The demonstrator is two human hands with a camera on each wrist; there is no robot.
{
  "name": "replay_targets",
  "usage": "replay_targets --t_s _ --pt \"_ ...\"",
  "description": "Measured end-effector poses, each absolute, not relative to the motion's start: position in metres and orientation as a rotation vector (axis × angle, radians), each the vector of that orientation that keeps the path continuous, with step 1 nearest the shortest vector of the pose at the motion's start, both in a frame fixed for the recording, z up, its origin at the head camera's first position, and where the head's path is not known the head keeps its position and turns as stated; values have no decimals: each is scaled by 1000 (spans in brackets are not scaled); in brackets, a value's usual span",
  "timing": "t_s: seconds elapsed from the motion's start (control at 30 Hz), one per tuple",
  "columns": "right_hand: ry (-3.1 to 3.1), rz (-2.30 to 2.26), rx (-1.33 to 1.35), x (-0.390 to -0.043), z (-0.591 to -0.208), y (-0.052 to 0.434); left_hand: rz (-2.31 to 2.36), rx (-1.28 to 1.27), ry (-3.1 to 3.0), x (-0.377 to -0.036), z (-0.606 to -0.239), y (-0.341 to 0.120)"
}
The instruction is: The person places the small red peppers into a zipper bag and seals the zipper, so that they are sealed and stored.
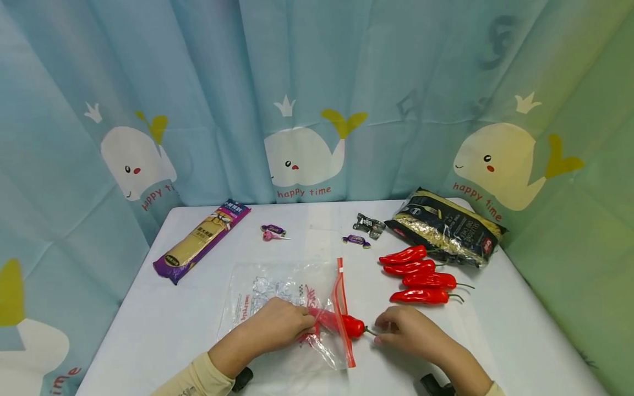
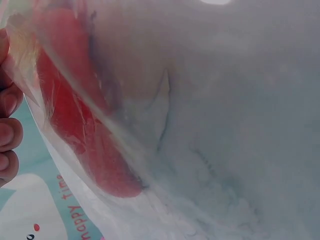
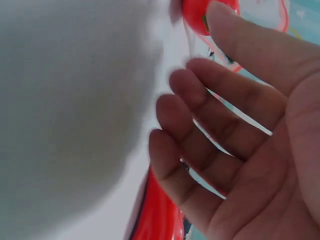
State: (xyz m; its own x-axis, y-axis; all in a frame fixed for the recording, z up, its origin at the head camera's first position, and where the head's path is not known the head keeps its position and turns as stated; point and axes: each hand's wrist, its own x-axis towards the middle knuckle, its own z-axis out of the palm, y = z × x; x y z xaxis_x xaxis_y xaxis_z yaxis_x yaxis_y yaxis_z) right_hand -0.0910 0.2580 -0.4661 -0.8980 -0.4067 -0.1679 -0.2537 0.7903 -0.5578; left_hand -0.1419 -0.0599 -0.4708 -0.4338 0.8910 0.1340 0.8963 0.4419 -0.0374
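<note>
A clear zip bag (image 1: 289,275) with a red zip edge lies on the table, its mouth facing right. Partway inside is a red chili pepper (image 1: 354,326); its stem end sticks out past the zip. My left hand (image 1: 279,324) grips the bag beside the pepper's inner part. In the left wrist view, curled fingers (image 2: 10,134) show at the bag's edge, with the pepper (image 2: 85,115) blurred behind plastic. My right hand (image 1: 408,330) is by the stem, fingers loosely bent. The right wrist view shows its thumb in front of the pepper (image 3: 197,17); whether they touch, I cannot tell.
Several red chili peppers (image 1: 421,296) lie in a stack of rows at right, below a black-and-gold pack (image 1: 446,225). A purple-and-gold packet (image 1: 203,242) lies back left. Small wrapped candies (image 1: 356,240) and a pink lollipop (image 1: 269,236) lie toward the back. A curtain (image 1: 307,66) hangs behind.
</note>
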Motion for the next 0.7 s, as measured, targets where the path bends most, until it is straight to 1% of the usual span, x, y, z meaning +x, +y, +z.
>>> replay_targets --t_s 0.1,0.33,0.5,0.7 --pt "2621 -820 -445 -87 -466 262 -48 -1588 -2548 -142 -471 -61" --pt "2587 -878 -475 -86 -466 266 -30 -1577 -2565 -141 -470 -62" --pt "2587 -902 -541 -92 -469 267 -28 -1572 -2579 -139 -468 -63" --pt "2696 -833 -671 -103 -470 254 -23 -1565 -2623 -137 -467 -62"
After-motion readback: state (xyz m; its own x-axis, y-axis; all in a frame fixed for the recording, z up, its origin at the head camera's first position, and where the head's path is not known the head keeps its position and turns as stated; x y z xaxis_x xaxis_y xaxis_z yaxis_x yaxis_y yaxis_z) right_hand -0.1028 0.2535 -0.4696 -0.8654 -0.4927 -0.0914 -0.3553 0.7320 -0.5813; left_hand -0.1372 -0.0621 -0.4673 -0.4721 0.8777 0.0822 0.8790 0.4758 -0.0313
